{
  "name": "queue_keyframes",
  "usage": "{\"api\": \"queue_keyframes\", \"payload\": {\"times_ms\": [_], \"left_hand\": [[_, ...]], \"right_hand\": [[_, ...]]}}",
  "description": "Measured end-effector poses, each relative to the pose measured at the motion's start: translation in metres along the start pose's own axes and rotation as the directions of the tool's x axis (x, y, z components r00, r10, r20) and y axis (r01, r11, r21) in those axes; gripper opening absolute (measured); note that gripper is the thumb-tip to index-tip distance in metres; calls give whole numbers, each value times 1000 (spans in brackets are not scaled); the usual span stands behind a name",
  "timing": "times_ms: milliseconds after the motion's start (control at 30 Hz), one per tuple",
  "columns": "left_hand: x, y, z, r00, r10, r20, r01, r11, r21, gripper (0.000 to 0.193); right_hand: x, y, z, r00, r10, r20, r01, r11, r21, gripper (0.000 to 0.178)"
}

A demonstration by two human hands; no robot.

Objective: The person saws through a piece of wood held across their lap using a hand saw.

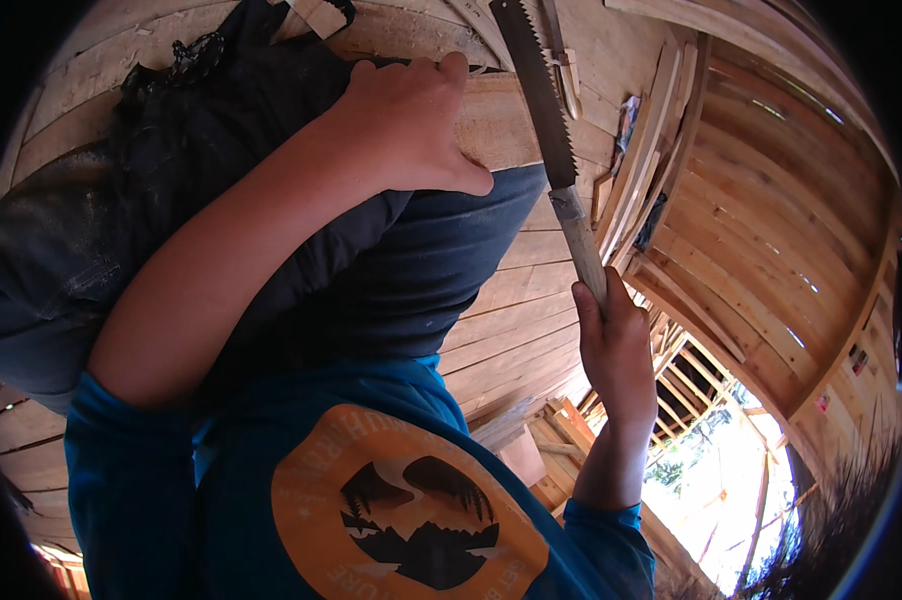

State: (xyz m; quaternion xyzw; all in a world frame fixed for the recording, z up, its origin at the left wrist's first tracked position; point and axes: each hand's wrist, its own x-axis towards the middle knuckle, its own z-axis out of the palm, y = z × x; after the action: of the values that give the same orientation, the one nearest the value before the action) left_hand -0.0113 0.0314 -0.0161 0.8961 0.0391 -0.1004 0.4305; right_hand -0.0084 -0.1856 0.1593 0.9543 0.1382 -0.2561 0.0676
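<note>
1. Blue shirt (233, 500) cloth with an orange print (316, 540) lies nearest the camera; dark trousers (431, 260) come next, with a plank floor (511, 290) beyond.
2. Upper centre, the hand saw (537, 90) slants across the view, its tip near the top edge. Expect it to be light, with a thin blade that would flex sideways but stay stiff along its depth.
3. Its wooden handle (583, 245) is the place to hold, low down and clear of the coarse teeth. The right hand (613, 335) does so there, fingers wrapped around and thumb laid along it.
4. The left hand (411, 125) is spread over a wooden board (496, 125) beside the knee, thumb apart from the fingers. The board looks stiff, dry and fairly light; its rough faces should grip well, though splinters are likely. A flat palm kept back from the end suits it.
5. For looks, the blade is dark grey, toothed on its right edge, with a dull metal collar (567, 204); the board is pale tan with visible grain. Whether blade and board touch is hard to judge from this angle.
</note>
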Motion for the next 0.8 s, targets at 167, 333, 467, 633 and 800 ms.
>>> {"api": "queue_keyframes", "payload": {"times_ms": [167,333,467,633,800], "left_hand": [[-3,-1,16,990,-4,-142,14,998,67,86],[-5,-3,24,966,26,-258,-8,997,72,80],[-5,-2,26,960,27,-280,-5,997,80,79],[-5,0,25,956,7,-293,17,997,81,77],[-2,-4,27,951,6,-309,21,996,84,79]], "right_hand": [[-14,3,-4,996,52,-71,-46,996,76,19],[-10,7,4,995,95,-32,-92,992,85,19],[-9,8,11,997,74,-18,-72,994,86,18],[-10,11,17,995,98,7,-99,993,58,18],[-23,12,20,992,118,33,-119,993,28,17]]}}
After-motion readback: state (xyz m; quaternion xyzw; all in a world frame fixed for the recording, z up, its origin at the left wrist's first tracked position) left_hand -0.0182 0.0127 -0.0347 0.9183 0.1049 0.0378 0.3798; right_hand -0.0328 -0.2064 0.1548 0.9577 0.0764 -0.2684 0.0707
